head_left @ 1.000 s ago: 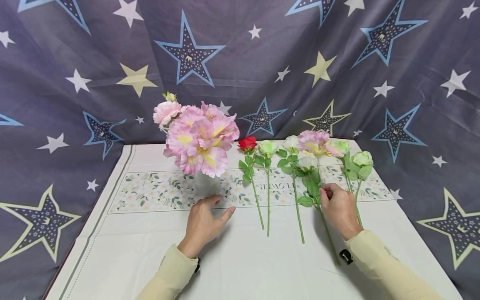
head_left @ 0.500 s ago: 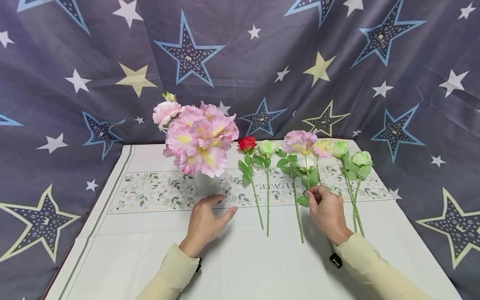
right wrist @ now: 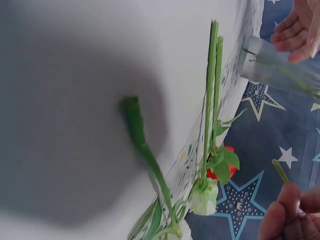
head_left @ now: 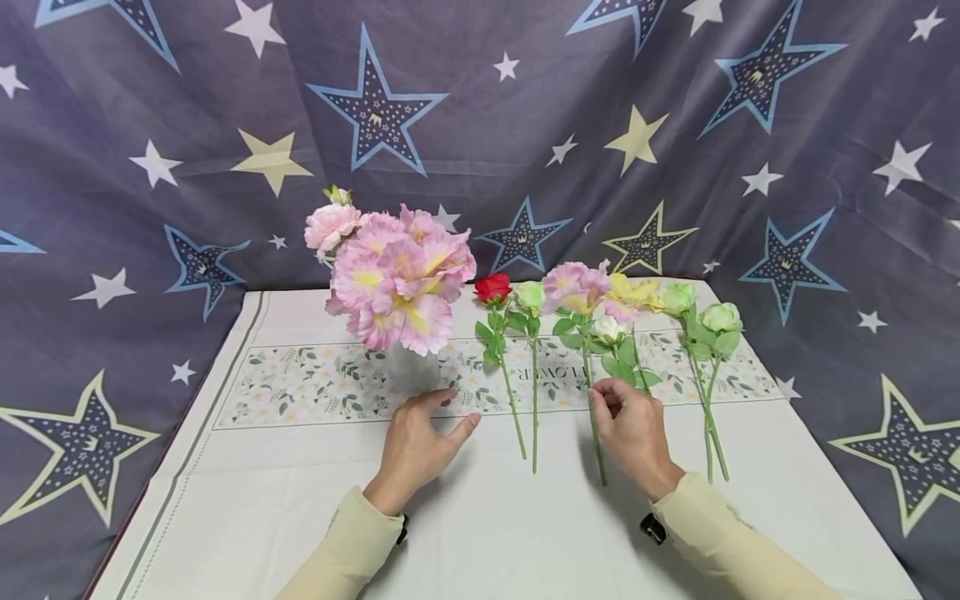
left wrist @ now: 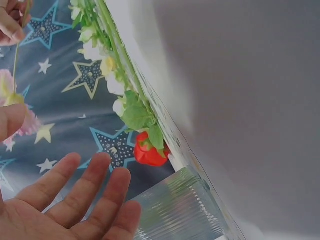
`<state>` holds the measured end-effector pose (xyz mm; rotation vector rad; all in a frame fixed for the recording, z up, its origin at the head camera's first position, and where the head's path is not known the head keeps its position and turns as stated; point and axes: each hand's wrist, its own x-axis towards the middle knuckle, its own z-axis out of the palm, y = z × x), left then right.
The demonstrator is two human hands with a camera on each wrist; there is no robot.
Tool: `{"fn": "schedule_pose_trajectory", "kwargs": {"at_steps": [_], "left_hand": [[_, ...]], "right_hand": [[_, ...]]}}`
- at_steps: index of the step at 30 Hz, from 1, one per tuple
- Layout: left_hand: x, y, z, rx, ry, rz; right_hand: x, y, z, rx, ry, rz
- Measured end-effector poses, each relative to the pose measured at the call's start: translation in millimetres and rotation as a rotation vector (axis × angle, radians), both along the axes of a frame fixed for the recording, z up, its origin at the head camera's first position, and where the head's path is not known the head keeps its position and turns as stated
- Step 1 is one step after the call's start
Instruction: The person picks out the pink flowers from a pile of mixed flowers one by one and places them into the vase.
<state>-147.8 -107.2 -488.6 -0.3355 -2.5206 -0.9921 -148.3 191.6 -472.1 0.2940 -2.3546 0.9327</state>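
Note:
My right hand (head_left: 632,429) pinches the thin stem of an artificial pink flower (head_left: 576,286) with ruffled petals and yellow centres. Its bloom is raised above the flowers on the table; the stem's cut end (right wrist: 280,171) pokes out past the fingertips in the right wrist view. Beside the clear ribbed vase (left wrist: 182,205), my left hand (head_left: 422,443) has its fingers spread and relaxed, holding nothing; whether it touches the glass I cannot tell. A big pink-and-yellow bloom (head_left: 401,279) and a paler pink flower (head_left: 330,227) stand in that vase, hiding its rim in the head view.
Artificial stems lie in a row on the white tablecloth (head_left: 525,533): a red rose (head_left: 492,288), a pale green one (head_left: 529,297), a white one (head_left: 611,327), a yellow bloom (head_left: 637,292) and green roses (head_left: 722,317). A star-patterned curtain (head_left: 480,125) hangs behind.
My right hand has moved left with the pink flower, bringing it from above the white roses' right side toward the pale green rose. My left hand stays almost still beside the vase.

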Motion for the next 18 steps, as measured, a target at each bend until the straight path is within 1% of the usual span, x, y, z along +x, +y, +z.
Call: {"fn": "schedule_pose_trajectory", "kwargs": {"at_steps": [5,12,18], "left_hand": [[0.2,3.6,0.1,0.006,-0.021,-0.001],[0.6,8.2,1.7,0.033,-0.037,-0.011],[0.5,10.9,4.3,0.057,-0.057,-0.028]], "right_hand": [[2.1,-8,-1.0,-0.001,0.039,0.035],[6.3,-19,-2.4,-0.027,0.028,0.095],[7.5,-28,-4.5,-0.042,0.088,0.117]]}}
